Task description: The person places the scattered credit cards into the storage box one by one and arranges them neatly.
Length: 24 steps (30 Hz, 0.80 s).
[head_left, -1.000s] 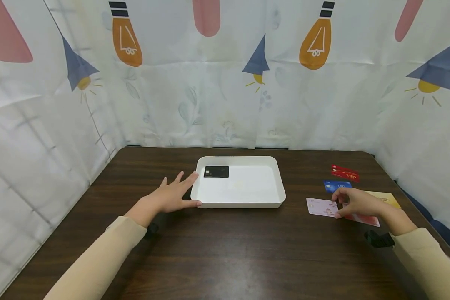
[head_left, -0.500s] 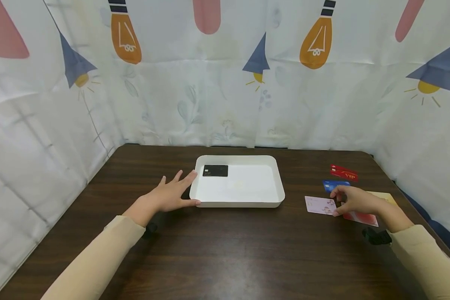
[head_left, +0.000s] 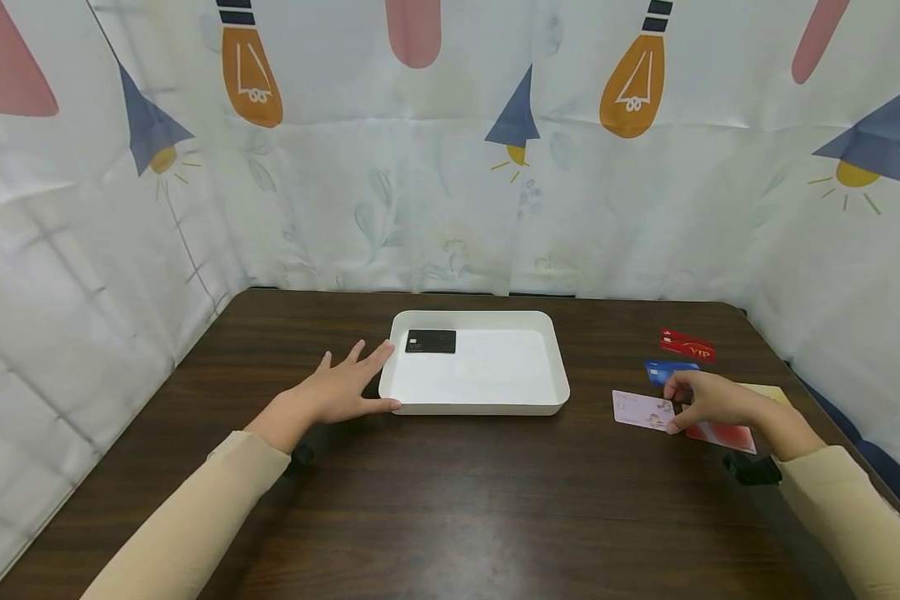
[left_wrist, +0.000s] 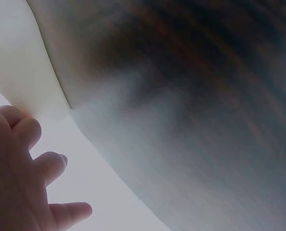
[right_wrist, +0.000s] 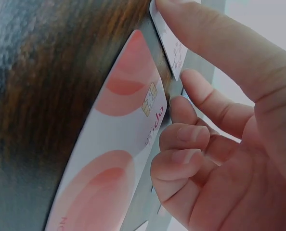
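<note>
My left hand (head_left: 337, 390) lies with fingers spread at the left side of a white tray (head_left: 487, 409), fingertips and thumb against its rim. Inside the tray, toward the back left, is a black VIP card (head_left: 431, 342). On the right, my right hand (head_left: 712, 404) pinches a pale pink card (head_left: 640, 410) at its right end between thumb and index finger. The right wrist view shows the other fingers curled beside a red-and-white chip card (right_wrist: 128, 115), which lies below the hand. That hand partly covers a blue card (head_left: 663, 372) and a yellow card (head_left: 771, 392).
A red VIP card (head_left: 687, 345) lies behind the blue one on the dark wooden table (head_left: 450, 500). White printed curtains (head_left: 450, 208) hang along the back and both sides of the table.
The pink card has shifted very slightly to the right together with my right hand. My left hand and the tray hold their places; the head view tilted a little earlier.
</note>
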Available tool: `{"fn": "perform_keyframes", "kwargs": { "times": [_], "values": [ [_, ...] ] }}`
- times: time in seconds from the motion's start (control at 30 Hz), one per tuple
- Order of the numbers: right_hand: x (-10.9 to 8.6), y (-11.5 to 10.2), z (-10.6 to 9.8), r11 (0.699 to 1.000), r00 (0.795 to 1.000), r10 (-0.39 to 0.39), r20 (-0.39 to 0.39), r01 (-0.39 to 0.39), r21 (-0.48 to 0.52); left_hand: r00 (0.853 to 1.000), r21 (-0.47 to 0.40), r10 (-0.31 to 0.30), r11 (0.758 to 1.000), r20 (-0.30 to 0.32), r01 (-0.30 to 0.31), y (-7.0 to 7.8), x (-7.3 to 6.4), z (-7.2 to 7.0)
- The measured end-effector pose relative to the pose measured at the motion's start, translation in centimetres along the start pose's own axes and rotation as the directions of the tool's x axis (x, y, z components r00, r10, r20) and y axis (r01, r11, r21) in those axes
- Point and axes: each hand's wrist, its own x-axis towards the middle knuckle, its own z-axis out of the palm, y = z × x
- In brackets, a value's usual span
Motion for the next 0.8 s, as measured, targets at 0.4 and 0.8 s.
{"fn": "perform_keyframes", "kwargs": {
  "times": [0.4, 0.8],
  "values": [
    [-0.3, 0.1, 0.1, 0.998, 1.000, 0.001, -0.016, 0.000, 0.065, 1.000, 0.001, 0.001, 1.000, 0.003, -0.001, 0.0, 0.1, 0.0],
    [-0.4, 1.1, 0.1, 0.975, 0.999, -0.053, -0.008, 0.053, 0.216, 1.000, -0.002, -0.004, 1.000, 0.000, 0.004, -0.1, 0.1, 0.2]
  ]
}}
